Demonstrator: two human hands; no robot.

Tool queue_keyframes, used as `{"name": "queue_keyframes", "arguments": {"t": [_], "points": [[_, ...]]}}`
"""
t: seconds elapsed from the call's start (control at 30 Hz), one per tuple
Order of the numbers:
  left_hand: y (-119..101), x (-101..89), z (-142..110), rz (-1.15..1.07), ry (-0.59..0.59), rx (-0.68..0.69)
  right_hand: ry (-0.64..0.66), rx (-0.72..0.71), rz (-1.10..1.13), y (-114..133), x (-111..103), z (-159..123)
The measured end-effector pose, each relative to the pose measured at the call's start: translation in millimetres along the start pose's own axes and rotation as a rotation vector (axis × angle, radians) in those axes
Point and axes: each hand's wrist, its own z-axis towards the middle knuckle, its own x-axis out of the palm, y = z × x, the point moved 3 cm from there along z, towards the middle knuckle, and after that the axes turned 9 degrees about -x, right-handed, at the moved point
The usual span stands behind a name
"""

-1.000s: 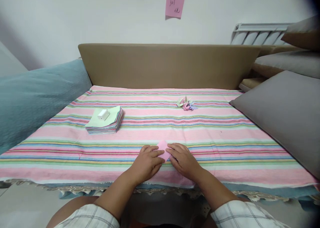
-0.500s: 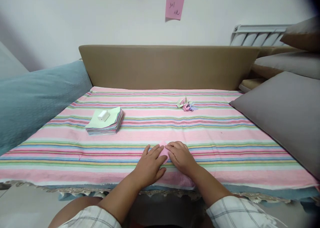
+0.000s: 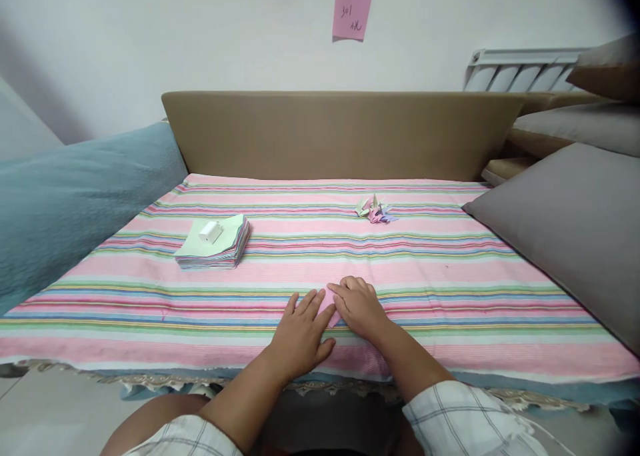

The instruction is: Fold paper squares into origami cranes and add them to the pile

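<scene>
A small folded piece of pink paper (image 3: 328, 300) lies on the striped cloth near its front edge, largely covered by my fingers. My left hand (image 3: 300, 333) rests flat with its fingers spread, the fingertips on the paper's left side. Across from it, my right hand (image 3: 359, 307) has curled fingers, and its index finger and thumb press on the paper's top and right edge. The fold lines under the fingers are hidden.
Left of the hands, a stack of coloured paper (image 3: 215, 249) carries a small white block (image 3: 211, 232). Small folded paper figures (image 3: 375, 211) sit farther back. A grey cushion (image 3: 565, 223) borders the right side, a blue-covered armrest (image 3: 95, 189) the left.
My right hand has shifted slightly left and up along the paper, its fingers curling more. The left hand has spread its fingers, its thumb moving away from the paper.
</scene>
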Motion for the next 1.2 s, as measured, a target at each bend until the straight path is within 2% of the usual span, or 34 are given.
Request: {"name": "queue_keyframes", "arguments": {"t": [0.27, 0.53, 0.7, 1.03, 1.1, 1.2], "points": [[1.0, 0.8, 1.1, 0.012, 0.018, -0.024, 0.024, 0.038, -0.046, -1.0, 2.2, 3.0], [2.2, 1.6, 1.0, 0.04, 0.037, -0.027, 0.099, 0.014, -0.048, -0.8, -9.5, -9.5], [2.7, 1.7, 1.4, 0.021, 0.045, -0.029, 0.103, -0.019, 0.005, -5.4, -17.1, -18.0], [2.7, -0.9, 2.6, -0.003, 0.065, -0.036, 0.053, -0.044, 0.104, -15.0, -21.6, -21.1], [2.8, -0.7, 2.5, -0.005, 0.068, -0.039, 0.0, -0.03, 0.111, -14.3, -21.7, -20.1], [3.1, -0.2, 2.3, -0.004, 0.065, -0.04, -0.151, -0.048, 0.163, -8.7, -19.8, -17.8]]}}
